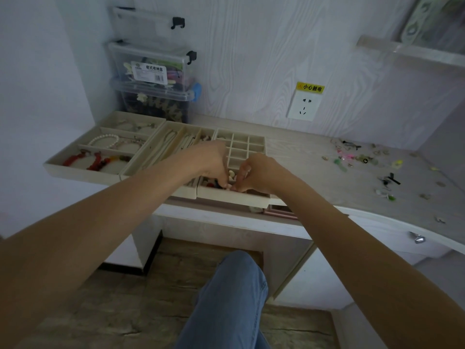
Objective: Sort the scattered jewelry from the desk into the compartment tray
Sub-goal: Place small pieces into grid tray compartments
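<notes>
Three beige compartment trays stand side by side on the desk. The right one, a grid tray, has many small cells. My left hand and my right hand meet over its front cells, fingertips curled down and pinching a small pale jewelry piece between them. What each finger holds is partly hidden. The left tray carries a pearl bracelet and red bead bracelets. The middle tray holds chains. Scattered jewelry lies on the desk at the right.
Stacked clear storage boxes stand at the back left against the wall. A wall socket is behind the desk. A drawer knob sticks out at the desk's front right. My knee in jeans is below the desk.
</notes>
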Action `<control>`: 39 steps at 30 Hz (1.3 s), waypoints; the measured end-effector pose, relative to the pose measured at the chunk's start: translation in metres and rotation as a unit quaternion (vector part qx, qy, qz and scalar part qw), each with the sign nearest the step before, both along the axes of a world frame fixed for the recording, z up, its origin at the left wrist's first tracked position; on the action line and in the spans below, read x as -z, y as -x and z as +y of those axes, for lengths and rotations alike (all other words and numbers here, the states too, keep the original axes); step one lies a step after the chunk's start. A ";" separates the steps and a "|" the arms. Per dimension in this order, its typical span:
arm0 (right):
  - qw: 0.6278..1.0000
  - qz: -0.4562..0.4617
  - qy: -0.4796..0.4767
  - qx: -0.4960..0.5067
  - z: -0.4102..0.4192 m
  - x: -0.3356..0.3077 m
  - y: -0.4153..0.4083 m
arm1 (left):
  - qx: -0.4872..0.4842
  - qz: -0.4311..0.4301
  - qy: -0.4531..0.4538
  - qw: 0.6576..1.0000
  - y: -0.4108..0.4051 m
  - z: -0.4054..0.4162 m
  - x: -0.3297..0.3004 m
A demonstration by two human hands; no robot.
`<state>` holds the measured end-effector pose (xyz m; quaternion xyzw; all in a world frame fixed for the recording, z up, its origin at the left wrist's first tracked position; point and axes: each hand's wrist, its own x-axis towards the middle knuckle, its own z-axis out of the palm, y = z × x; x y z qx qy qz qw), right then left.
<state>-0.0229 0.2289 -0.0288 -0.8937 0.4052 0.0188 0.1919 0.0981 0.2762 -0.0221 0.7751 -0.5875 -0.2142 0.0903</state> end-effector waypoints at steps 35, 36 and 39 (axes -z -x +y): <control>0.995 0.021 -0.064 0.076 0.008 -0.007 -0.017 | 0.074 -0.064 0.069 0.993 -0.029 0.037 0.016; 0.994 0.023 -0.072 0.079 0.007 -0.008 -0.018 | 0.072 -0.063 0.069 0.993 -0.029 0.037 0.016; 0.992 0.021 -0.085 0.086 0.008 -0.010 -0.019 | 0.070 -0.064 0.074 0.993 -0.028 0.038 0.016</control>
